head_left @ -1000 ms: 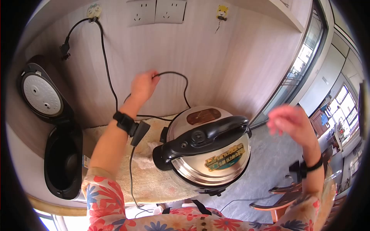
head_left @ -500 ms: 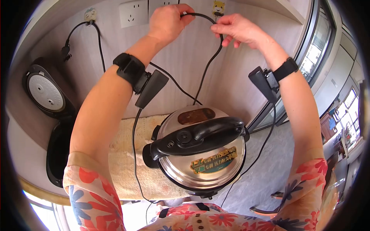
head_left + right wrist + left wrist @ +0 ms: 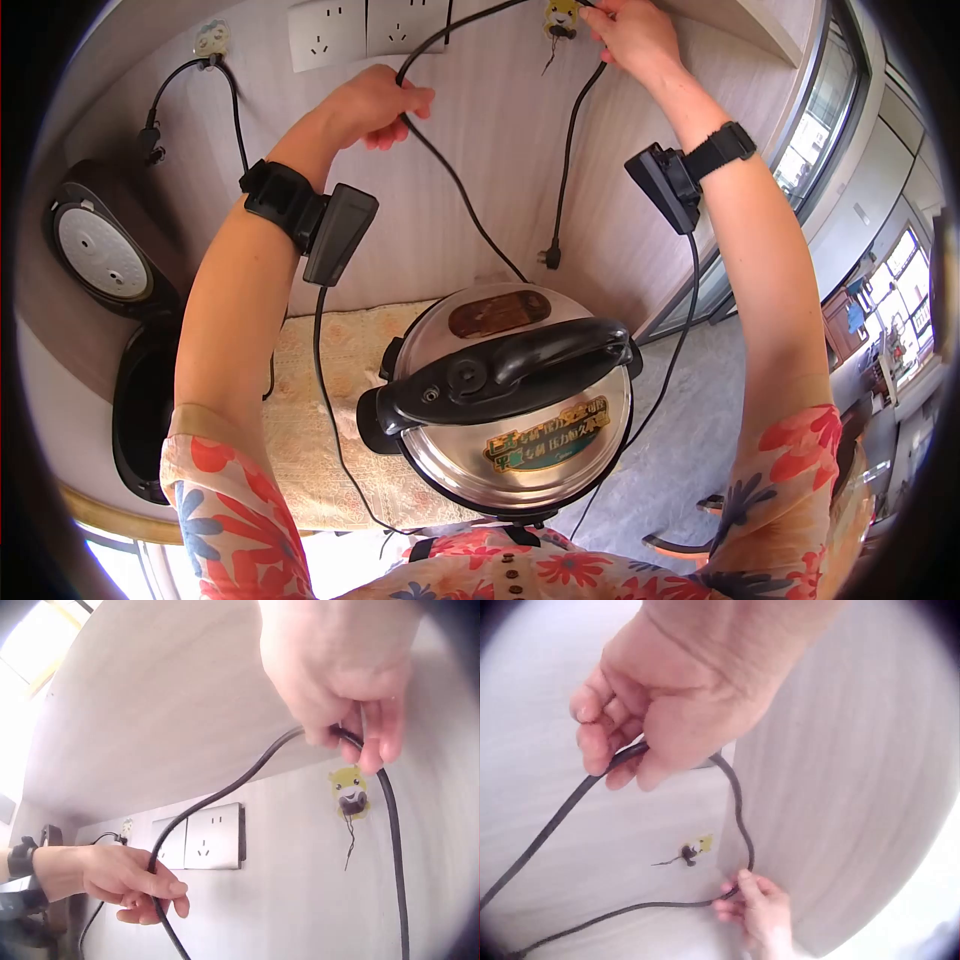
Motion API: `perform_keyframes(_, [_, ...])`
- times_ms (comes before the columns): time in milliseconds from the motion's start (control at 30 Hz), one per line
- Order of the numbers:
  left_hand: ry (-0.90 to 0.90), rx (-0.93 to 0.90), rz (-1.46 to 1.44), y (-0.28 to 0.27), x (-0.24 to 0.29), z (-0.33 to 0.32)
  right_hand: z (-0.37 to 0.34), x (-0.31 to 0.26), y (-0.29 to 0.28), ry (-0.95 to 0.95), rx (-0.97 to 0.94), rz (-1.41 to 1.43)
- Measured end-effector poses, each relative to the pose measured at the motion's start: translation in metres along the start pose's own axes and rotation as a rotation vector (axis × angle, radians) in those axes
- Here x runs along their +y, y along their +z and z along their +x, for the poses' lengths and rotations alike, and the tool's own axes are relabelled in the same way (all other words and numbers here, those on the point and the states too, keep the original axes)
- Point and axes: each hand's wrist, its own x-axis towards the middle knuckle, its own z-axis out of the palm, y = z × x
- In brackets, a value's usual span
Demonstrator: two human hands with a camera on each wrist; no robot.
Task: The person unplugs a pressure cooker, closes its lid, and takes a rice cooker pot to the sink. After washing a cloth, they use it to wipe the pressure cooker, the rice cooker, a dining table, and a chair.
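Note:
A black power cord rises from behind an electric pressure cooker to my left hand, which pinches it between thumb and fingers. From there it arcs up in a loop to my right hand, whose thumb and fingertips grip it near the top of the head view. Past the right hand the cord drops beside the wall, ending in a plug that hangs behind the cooker. In the right wrist view the cord bows between both hands. The cooker's steel lid has a black handle.
Wall sockets sit high on the panel. A yellow cartoon hook holding a twisted wire is near my right hand. Left of the cooker stands an open-lidded black appliance; another cord hangs from a hook above it. Cloth covers the surface.
My right hand came from the far right to the cord and rose with it. My left hand went up, then down and left along it. The hands are farther apart, and the plug now shows.

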Motion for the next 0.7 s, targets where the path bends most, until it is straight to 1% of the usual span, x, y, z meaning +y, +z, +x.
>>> perform_keyframes(33, [0.001,-0.003,-0.002,0.001,0.0,0.004,0.004,0.005,0.007,0.001,-0.001,-0.003])
perform_keyframes(100, [0.125,0.038,-0.311,0.006,0.0,0.013,0.008,0.01,0.013,0.027,0.003,-0.02])
perform_keyframes(133, [0.126,0.035,-0.313,0.011,0.0,0.016,0.009,0.013,0.014,0.029,0.002,-0.024])
perform_keyframes(200, [0.259,0.143,-0.526,0.018,0.009,0.021,0.014,0.014,0.01,0.238,-0.31,0.015])
perform_keyframes(233, [0.266,0.144,-0.524,0.018,0.014,0.023,0.013,0.014,0.009,0.237,-0.303,0.014])
perform_keyframes(300, [0.378,0.128,-0.647,0.019,0.025,0.026,0.01,0.012,0.01,0.326,-0.375,-0.031])
perform_keyframes(333, [0.386,0.13,-0.645,0.02,0.032,0.029,0.009,0.013,0.009,0.371,-0.416,-0.012])
perform_keyframes(433, [0.398,0.121,-0.674,0.031,0.055,0.034,0.005,0.014,0.015,0.379,-0.449,0.04])
perform_keyframes(467, [0.388,0.101,-0.71,0.033,0.063,0.036,0.002,0.015,0.019,0.356,-0.377,0.103])
perform_keyframes(500, [0.377,0.081,-0.747,0.035,0.07,0.039,0.002,0.018,0.022,0.355,-0.374,0.103])
perform_keyframes(567, [0.394,0.079,-0.759,0.04,0.082,0.05,0.001,0.019,0.025,0.344,-0.326,0.249])
perform_keyframes(600, [0.404,0.076,-0.772,0.043,0.087,0.054,-0.003,0.014,0.019,0.344,-0.326,0.249])
perform_keyframes(667, [0.432,0.075,-0.758,0.05,0.097,0.059,-0.01,0.006,0.009,0.423,-0.338,0.478])
perform_keyframes(700, [0.459,0.074,-0.743,0.052,0.101,0.061,-0.01,0.01,0.01,0.423,-0.337,0.477])
